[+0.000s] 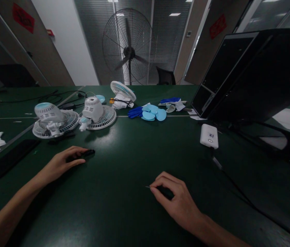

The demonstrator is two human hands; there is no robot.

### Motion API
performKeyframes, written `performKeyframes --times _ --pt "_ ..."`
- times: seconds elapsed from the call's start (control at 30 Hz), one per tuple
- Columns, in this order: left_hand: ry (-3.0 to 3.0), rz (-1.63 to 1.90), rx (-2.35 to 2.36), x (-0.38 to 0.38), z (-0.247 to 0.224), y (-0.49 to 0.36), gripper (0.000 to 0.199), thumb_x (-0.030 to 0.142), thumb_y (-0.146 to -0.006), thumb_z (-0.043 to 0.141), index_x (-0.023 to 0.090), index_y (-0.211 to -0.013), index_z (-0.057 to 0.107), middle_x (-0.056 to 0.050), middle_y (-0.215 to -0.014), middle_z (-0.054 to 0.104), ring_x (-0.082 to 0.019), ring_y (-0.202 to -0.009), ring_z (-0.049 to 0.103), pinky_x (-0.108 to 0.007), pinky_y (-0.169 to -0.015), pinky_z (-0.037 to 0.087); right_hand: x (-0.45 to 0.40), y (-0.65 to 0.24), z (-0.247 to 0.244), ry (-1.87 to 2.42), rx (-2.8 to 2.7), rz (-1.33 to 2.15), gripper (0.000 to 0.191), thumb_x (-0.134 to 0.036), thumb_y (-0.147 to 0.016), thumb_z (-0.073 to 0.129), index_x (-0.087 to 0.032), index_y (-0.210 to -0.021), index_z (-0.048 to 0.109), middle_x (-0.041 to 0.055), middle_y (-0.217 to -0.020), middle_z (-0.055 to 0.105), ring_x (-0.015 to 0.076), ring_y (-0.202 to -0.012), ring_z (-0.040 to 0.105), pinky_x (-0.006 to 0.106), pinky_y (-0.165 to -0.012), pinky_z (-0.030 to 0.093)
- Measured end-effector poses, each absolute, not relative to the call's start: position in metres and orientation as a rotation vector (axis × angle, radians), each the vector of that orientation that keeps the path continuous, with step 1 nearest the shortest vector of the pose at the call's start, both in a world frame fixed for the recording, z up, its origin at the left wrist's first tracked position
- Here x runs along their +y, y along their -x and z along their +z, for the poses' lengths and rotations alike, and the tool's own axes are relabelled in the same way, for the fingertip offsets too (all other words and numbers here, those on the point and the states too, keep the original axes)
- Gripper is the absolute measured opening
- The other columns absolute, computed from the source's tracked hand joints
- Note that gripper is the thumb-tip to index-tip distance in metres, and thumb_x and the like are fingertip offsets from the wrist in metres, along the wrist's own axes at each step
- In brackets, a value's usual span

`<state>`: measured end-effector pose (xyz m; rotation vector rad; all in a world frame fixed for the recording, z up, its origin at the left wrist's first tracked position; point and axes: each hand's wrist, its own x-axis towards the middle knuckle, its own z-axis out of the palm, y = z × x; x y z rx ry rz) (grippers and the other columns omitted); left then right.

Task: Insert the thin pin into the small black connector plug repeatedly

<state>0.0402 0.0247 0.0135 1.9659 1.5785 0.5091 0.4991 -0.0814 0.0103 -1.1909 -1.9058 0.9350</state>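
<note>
My left hand [61, 162] reaches over the left part of the dark green table [124, 151]. Its fingers and thumb curl round a small black object [90, 152] whose end sticks out beyond the fingertips; its kind cannot be made out. Nearer to me and further right, my right hand [173, 196] is closed in a pinch just above the tabletop. From the tips of its thumb and forefinger pokes a short, thin, pale sliver [147, 186], too small to name.
White desk fans [93, 109] lie beyond my left hand, beside a black keyboard [11, 158]. Light-blue fan blades [154, 112] and blue gloves [135, 112] lie at the middle back. A white power bank [209, 136] with a cable sits right, before a large black computer case [227, 65].
</note>
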Motion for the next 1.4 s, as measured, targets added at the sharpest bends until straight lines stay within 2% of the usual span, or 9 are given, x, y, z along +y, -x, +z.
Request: performKeyframes --times 0.17,0.27,0.37,0.47,0.67,0.8,0.93,1.23,1.4 --pt "-1.946 0.493 1.642 0.021 0.02 -0.031 0.051 0.068 -0.081 0.073 0.029 -0.112 0.08 -0.001 -0.123 0.071 -0.028 -0.116 0.068 -0.038 -0.104 0.054 -0.083 -0.499 0.011 1.199 -1.912 0.915 0.011 -0.017 -0.098 0.065 -0.021 -0.095 0.074 0.0026 -0.093 0.071 0.0177 -0.083 0.069 0.032 -0.076 0.053" --pt "-1.983 0.506 1.628 0.02 0.02 -0.031 0.047 0.07 -0.081 0.071 0.028 -0.1 0.082 0.001 -0.115 0.073 -0.028 -0.115 0.067 -0.038 -0.108 0.051 -0.083 -0.498 0.011 1.198 -1.916 0.908 0.011 -0.017 -0.098 0.065 -0.021 -0.094 0.074 0.0025 -0.092 0.071 0.0176 -0.083 0.069 0.032 -0.076 0.053" --pt "-1.993 0.472 1.617 0.019 0.019 -0.032 0.046 0.066 -0.085 0.069 0.027 -0.106 0.081 -0.002 -0.116 0.072 -0.027 -0.111 0.068 -0.034 -0.099 0.055 -0.083 -0.499 0.01 1.195 -1.912 0.908 0.011 -0.017 -0.098 0.065 -0.021 -0.095 0.074 0.0029 -0.094 0.071 0.0174 -0.084 0.069 0.031 -0.076 0.053" --pt "-1.983 0.44 1.625 0.018 0.02 -0.035 0.053 0.067 -0.083 0.071 0.026 -0.116 0.079 -0.008 -0.121 0.072 -0.029 -0.106 0.068 -0.032 -0.088 0.057 -0.083 -0.499 0.01 1.197 -1.92 0.919 0.011 -0.018 -0.099 0.065 -0.021 -0.095 0.075 0.0031 -0.093 0.071 0.0174 -0.084 0.069 0.031 -0.076 0.054" --pt "-2.027 0.466 1.548 0.018 0.024 -0.043 0.044 0.065 -0.086 0.069 0.025 -0.1 0.083 -0.009 -0.114 0.073 -0.029 -0.109 0.068 -0.034 -0.096 0.054 -0.082 -0.498 0.015 1.188 -1.912 0.916 0.013 -0.021 -0.099 0.064 -0.021 -0.094 0.075 0.0034 -0.093 0.072 0.0177 -0.082 0.07 0.031 -0.074 0.055" --pt "-2.033 0.422 1.636 0.016 0.025 -0.048 0.047 0.068 -0.085 0.067 0.025 -0.102 0.081 -0.008 -0.113 0.073 -0.026 -0.096 0.068 -0.03 -0.081 0.055 -0.081 -0.498 0.016 1.189 -1.909 0.92 0.013 -0.022 -0.099 0.064 -0.021 -0.093 0.075 0.0036 -0.091 0.072 0.0177 -0.081 0.069 0.03 -0.073 0.056" --pt "-2.01 0.454 1.754 0.014 0.022 -0.058 0.057 0.074 -0.077 0.071 0.025 -0.104 0.081 -0.008 -0.107 0.075 -0.026 -0.088 0.068 -0.03 -0.074 0.054 -0.081 -0.499 0.014 1.206 -1.91 0.935 0.012 -0.021 -0.099 0.064 -0.021 -0.094 0.075 0.0038 -0.093 0.072 0.018 -0.083 0.07 0.031 -0.075 0.056" --pt "-1.941 0.425 1.747 0.016 0.012 -0.05 0.06 0.074 -0.079 0.071 0.023 -0.11 0.077 -0.009 -0.101 0.077 -0.029 -0.09 0.072 -0.032 -0.073 0.056 -0.081 -0.498 0.012 1.193 -1.931 0.911 0.012 -0.021 -0.099 0.064 -0.021 -0.094 0.075 0.0032 -0.093 0.072 0.0178 -0.082 0.07 0.032 -0.075 0.055" --pt "-1.83 0.518 1.742 0.011 0.02 -0.055 0.059 0.074 -0.082 0.068 0.024 -0.113 0.073 -0.006 -0.117 0.078 -0.03 -0.108 0.072 -0.038 -0.094 0.057 -0.081 -0.499 0.011 1.193 -1.937 0.912 0.011 -0.021 -0.099 0.064 -0.021 -0.095 0.075 0.0032 -0.094 0.072 0.0176 -0.083 0.07 0.032 -0.075 0.055"
